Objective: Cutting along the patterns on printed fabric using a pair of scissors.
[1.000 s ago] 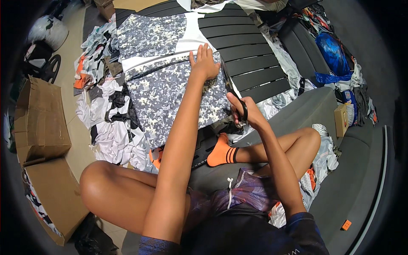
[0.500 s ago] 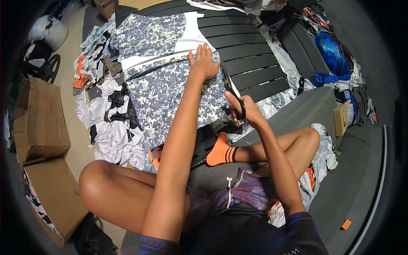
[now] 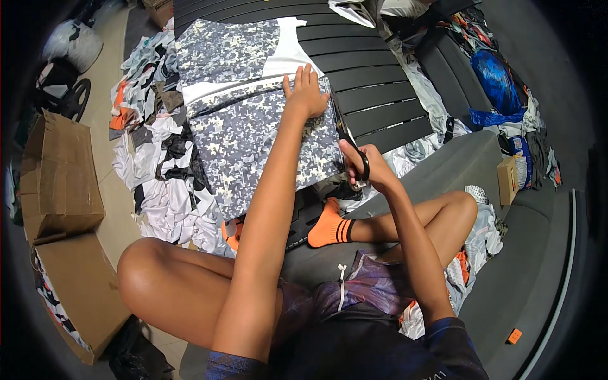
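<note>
Grey, white and cream camouflage-print fabric (image 3: pixel 253 152) lies over the slatted dark table, with a second camouflage piece (image 3: pixel 228 50) and a white panel (image 3: pixel 288 50) beyond its fold. My left hand (image 3: pixel 306 96) rests palm down on the fabric near its right edge, fingers outstretched. Black-handled scissors (image 3: pixel 365 166) are in my right hand (image 3: pixel 375 170), fingers through the loops. Their blades point away from me along the fabric's right edge; how far apart the blades are I cannot tell.
Heaps of white and dark scraps (image 3: pixel 171 183) border the table's left side. Open cardboard boxes (image 3: pixel 63 183) stand farther left. More scraps (image 3: pixel 411 149) and a blue bag (image 3: pixel 495 79) lie on the right. Under me is a grey couch (image 3: pixel 437 164); a small orange block (image 3: pixel 514 336) rests on it.
My right hand and the scissors have shifted slightly right and nearer me. A white strip beside the blades no longer shows. At the far edge, white cloth has moved right and cardboard has left view.
</note>
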Action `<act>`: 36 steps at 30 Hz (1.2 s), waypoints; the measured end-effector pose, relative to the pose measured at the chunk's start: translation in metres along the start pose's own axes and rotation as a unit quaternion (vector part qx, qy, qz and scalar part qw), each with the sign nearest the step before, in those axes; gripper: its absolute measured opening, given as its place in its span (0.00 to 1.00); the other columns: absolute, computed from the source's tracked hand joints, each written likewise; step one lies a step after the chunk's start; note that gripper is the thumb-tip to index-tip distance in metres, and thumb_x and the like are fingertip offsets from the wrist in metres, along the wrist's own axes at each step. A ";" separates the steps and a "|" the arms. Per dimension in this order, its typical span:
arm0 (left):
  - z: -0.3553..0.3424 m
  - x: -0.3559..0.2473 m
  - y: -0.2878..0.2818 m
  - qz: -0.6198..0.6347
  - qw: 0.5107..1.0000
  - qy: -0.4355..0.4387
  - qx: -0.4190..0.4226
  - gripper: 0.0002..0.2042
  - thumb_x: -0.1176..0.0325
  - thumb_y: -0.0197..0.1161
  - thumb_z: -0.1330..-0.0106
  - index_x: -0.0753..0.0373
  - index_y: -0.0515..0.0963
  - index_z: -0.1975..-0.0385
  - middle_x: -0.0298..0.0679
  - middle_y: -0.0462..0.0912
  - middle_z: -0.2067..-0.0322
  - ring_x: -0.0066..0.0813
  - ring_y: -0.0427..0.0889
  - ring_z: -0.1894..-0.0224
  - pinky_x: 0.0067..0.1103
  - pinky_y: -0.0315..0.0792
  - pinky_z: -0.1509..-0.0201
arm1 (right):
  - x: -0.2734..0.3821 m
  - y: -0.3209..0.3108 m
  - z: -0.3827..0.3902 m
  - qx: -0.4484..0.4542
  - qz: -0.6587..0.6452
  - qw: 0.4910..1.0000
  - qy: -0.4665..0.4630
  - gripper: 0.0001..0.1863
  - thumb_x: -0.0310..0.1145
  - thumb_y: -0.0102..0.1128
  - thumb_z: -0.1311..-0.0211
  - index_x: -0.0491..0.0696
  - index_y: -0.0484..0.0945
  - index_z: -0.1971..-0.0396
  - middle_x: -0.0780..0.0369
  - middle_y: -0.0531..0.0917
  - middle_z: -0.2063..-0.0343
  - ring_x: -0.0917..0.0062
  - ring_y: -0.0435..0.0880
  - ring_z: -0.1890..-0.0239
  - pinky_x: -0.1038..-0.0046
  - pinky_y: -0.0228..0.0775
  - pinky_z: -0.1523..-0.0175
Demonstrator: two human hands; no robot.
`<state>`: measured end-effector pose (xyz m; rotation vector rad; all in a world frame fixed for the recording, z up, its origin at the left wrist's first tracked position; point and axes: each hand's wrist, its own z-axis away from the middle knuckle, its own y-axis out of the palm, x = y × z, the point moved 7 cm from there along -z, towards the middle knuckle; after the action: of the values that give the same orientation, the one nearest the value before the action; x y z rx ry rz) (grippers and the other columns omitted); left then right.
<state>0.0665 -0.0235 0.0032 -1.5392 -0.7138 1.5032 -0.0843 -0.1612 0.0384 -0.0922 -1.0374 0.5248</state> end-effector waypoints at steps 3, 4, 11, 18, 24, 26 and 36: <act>0.000 0.000 0.000 0.000 1.000 0.000 0.001 0.37 0.50 0.54 0.36 0.63 0.52 0.31 0.41 0.41 0.27 0.34 0.34 0.24 0.44 0.26 0.27 | 0.000 0.001 0.001 0.015 -0.027 0.999 0.011 0.35 0.64 0.51 0.37 0.47 0.69 0.89 0.66 0.71 0.91 0.82 0.72 0.88 0.80 0.64 0.79; 0.000 0.000 -0.001 -0.002 1.000 -0.001 0.001 0.37 0.50 0.53 0.36 0.63 0.52 0.31 0.41 0.41 0.27 0.34 0.35 0.24 0.44 0.26 0.27 | 0.001 0.002 0.000 0.013 -0.024 1.000 0.011 0.35 0.64 0.51 0.38 0.46 0.69 0.89 0.65 0.70 0.91 0.82 0.73 0.87 0.80 0.64 0.79; 0.001 -0.002 -0.001 -0.005 1.000 0.000 0.002 0.37 0.50 0.53 0.36 0.63 0.51 0.31 0.41 0.41 0.27 0.35 0.35 0.24 0.45 0.26 0.27 | 0.006 0.003 -0.004 -0.007 -0.008 1.000 0.015 0.35 0.65 0.52 0.39 0.46 0.69 0.89 0.65 0.71 0.90 0.81 0.73 0.87 0.79 0.64 0.79; 0.003 -0.001 -0.001 0.002 1.000 -0.001 -0.001 0.36 0.51 0.54 0.36 0.62 0.52 0.32 0.41 0.41 0.27 0.35 0.35 0.24 0.44 0.26 0.27 | 0.005 0.003 -0.005 -0.041 0.014 0.999 -0.002 0.35 0.64 0.60 0.44 0.50 0.66 0.93 0.68 0.68 0.94 0.82 0.73 0.91 0.79 0.63 0.84; 0.001 -0.002 -0.004 0.002 1.000 -0.001 -0.003 0.36 0.51 0.54 0.36 0.63 0.52 0.32 0.42 0.41 0.27 0.35 0.35 0.24 0.45 0.26 0.27 | 0.009 0.004 -0.005 -0.036 0.008 0.999 -0.008 0.35 0.63 0.58 0.42 0.49 0.66 0.94 0.68 0.68 0.94 0.83 0.72 0.91 0.79 0.62 0.83; 0.001 -0.001 -0.003 0.003 1.000 -0.001 -0.003 0.36 0.51 0.54 0.36 0.63 0.52 0.32 0.42 0.41 0.27 0.35 0.35 0.24 0.45 0.27 0.27 | 0.011 0.005 -0.005 -0.027 0.022 0.999 -0.012 0.35 0.62 0.55 0.39 0.47 0.69 0.93 0.66 0.70 0.93 0.83 0.73 0.89 0.80 0.63 0.81; 0.011 -0.003 -0.001 -0.005 0.998 0.022 -0.066 0.34 0.52 0.54 0.36 0.65 0.57 0.34 0.43 0.47 0.28 0.37 0.40 0.25 0.46 0.31 0.27 | -0.012 -0.009 0.005 -0.028 -0.055 0.998 -0.023 0.33 0.58 0.56 0.37 0.47 0.69 0.91 0.67 0.70 0.92 0.83 0.72 0.89 0.81 0.62 0.81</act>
<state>0.0557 -0.0237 0.0067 -1.6590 -0.8080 1.4343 -0.0900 -0.1750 0.0342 -0.0726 -1.0968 0.3995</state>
